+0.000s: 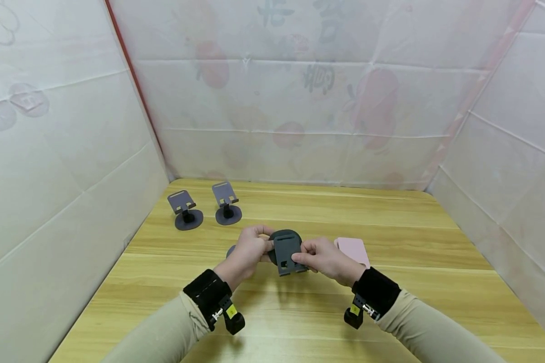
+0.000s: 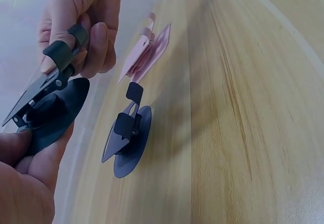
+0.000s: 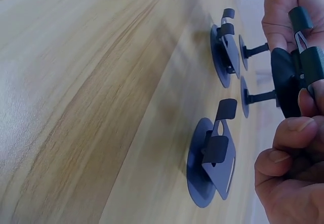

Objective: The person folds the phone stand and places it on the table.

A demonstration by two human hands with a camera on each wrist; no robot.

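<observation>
Hinge strain is looking like the main risk: left hand (image 1: 247,252) is pinching the dark grey phone stand (image 1: 285,250) by its round base, right hand (image 1: 328,259) is gripping its plate, held between both hands above the table (image 1: 390,302). Over-folding could be snapping it; a slip could be dropping it onto the folded stand (image 2: 126,143) just below the left hand.

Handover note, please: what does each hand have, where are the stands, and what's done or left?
Left hand grips the round base of the dark grey phone stand; right hand pinches its plate.
Done, it seems: two opened stands upright at the table's far left.
Likely left: the held one, the folded dark stand behind the left hand, and the pink stand lying flat on the right.
</observation>
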